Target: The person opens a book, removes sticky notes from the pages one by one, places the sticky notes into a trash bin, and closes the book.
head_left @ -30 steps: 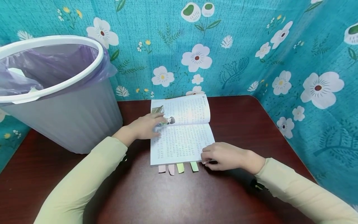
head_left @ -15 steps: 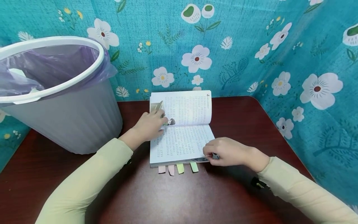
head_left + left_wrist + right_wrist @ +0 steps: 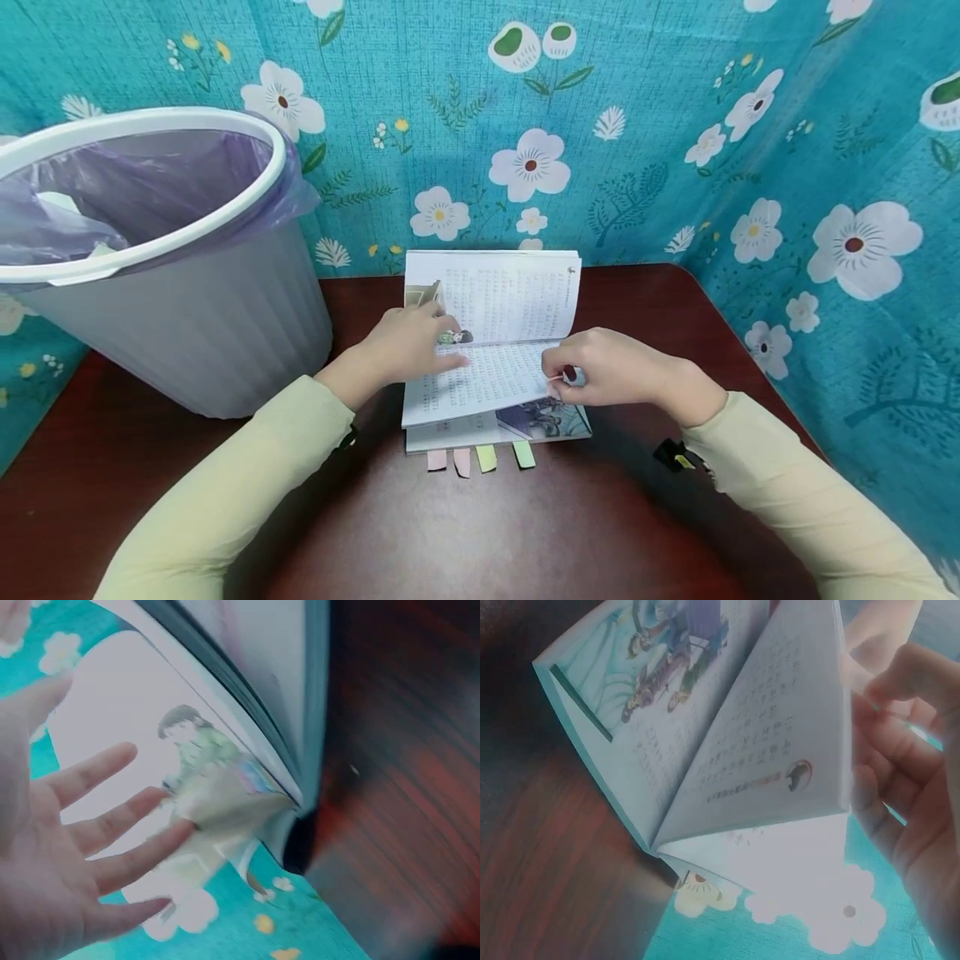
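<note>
An open book (image 3: 495, 292) lies on the dark red table, a lower page lifted at its right side. My right hand (image 3: 611, 371) pinches that page's edge between thumb and fingers; the right wrist view shows the hand (image 3: 915, 742) at the raised page (image 3: 780, 742). Under the page a colour picture (image 3: 551, 418) shows. My left hand (image 3: 397, 346) rests spread on the book's left side, beside a drawing of a child. In the left wrist view its fingers (image 3: 127, 855) are straight, over the illustrated page (image 3: 202, 750).
A grey bin (image 3: 202, 317) with a white rim and purple liner stands at the left. Coloured tabs (image 3: 486, 457) lie along the book's near edge on the table (image 3: 465, 533). Blue flowered cloth (image 3: 645, 108) hangs behind and at the right.
My right hand has moved up and away from the near edge, lifting the page and uncovering the picture beneath. The upper page has shifted right; my left hand's fingers have spread.
</note>
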The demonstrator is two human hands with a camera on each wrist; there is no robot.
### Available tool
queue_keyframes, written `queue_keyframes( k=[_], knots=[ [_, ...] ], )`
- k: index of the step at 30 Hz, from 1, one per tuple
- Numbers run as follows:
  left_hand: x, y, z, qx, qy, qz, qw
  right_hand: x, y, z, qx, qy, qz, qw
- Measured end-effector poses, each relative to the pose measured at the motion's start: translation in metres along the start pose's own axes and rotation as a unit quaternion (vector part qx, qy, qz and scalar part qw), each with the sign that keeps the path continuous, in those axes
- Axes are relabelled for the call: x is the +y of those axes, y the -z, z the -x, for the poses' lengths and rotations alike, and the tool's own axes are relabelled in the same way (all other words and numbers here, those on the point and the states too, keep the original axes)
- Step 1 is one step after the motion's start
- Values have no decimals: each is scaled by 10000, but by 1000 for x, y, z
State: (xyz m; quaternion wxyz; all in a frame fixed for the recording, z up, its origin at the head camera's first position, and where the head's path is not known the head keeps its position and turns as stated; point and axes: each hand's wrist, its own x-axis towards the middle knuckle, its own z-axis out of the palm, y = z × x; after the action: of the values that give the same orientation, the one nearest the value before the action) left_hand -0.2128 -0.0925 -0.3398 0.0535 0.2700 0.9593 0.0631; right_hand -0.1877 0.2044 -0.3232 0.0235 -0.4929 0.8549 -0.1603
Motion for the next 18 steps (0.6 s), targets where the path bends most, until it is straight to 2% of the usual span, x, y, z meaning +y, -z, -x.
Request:
queue_keyframes(
  k=[4,8,11,14,18],
  knots=[
    [16,1,10,-394,68,152,9991,2,-1,2,-11,-41,-158,9999],
    [31,-3,20,-620,-136,42,9980,3,-5,3,-23,-10,-271,9996],
    [35,-8,24,-618,-265,-14,9977,3,-8,4,-56,5,-281,9996],
    [34,-14,25,-524,-304,132,9981,2,-12,6,-54,-33,-264,9996],
    [28,-13,22,-415,-382,693,9960,4,-16,10,13,-55,-208,9998]
  ],
)
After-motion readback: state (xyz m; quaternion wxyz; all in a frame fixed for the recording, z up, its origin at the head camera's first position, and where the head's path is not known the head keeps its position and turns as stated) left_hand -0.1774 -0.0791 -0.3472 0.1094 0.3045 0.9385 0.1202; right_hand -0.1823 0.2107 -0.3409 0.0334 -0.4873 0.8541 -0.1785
